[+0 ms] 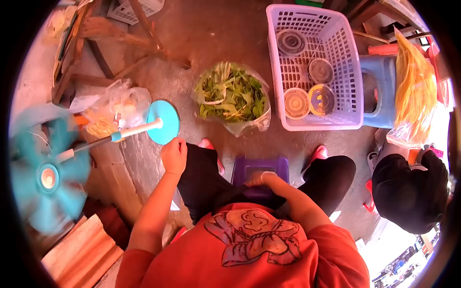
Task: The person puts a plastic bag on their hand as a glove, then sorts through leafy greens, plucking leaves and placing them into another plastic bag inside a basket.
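While the left hand (175,154) rests by the left knee with its fingers curled in, nothing shows in its grasp, though the folded fingers could hide something small. Just ahead of it and a little to its left lies the round teal fan base (169,133); the long fan pole (129,131) runs from there off to the left, away from both hands. The right hand (260,179) hangs low between the thighs at the purple stool (260,165); its fingers are too unclear to tell how open they are or whether they hold anything.

Farther out on the floor (206,43), the bag of leafy greens (235,98) sits upright and roundish, with no marked long axis. It lies forward and to the right of the left hand, forward and slightly left of the right, neither hand clearly nearer. Beside it on the right, the pale crate (317,126) points its long side away from the body.
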A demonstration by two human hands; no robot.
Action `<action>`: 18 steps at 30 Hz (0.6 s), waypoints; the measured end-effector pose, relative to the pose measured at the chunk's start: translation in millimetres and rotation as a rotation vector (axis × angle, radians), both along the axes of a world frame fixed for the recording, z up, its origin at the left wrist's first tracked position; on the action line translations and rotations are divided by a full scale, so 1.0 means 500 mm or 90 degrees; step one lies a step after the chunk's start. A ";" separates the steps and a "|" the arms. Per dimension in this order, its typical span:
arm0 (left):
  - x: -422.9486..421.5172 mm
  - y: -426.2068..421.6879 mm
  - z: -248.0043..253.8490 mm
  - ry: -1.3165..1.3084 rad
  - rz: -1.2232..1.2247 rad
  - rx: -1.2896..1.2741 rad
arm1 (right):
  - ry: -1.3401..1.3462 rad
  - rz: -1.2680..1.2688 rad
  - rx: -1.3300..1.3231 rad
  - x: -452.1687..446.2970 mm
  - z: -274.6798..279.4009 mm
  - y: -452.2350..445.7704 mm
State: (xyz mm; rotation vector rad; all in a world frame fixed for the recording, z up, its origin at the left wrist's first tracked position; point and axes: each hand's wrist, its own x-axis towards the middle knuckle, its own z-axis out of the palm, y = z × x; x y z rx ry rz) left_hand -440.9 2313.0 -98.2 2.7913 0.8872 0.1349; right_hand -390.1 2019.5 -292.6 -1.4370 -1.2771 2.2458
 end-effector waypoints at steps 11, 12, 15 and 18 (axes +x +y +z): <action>0.080 0.078 0.043 0.009 -0.050 0.133 | -0.198 -0.017 -0.113 0.150 0.152 0.058; 0.094 0.066 0.038 -0.052 -0.037 0.140 | -0.262 0.004 -0.068 0.172 0.179 0.063; 0.148 -0.009 0.074 -0.305 0.003 -0.081 | -0.417 -0.122 0.113 0.223 0.213 0.064; 0.165 -0.101 0.177 -0.338 0.004 -0.360 | -0.265 -0.747 0.285 0.255 0.386 0.051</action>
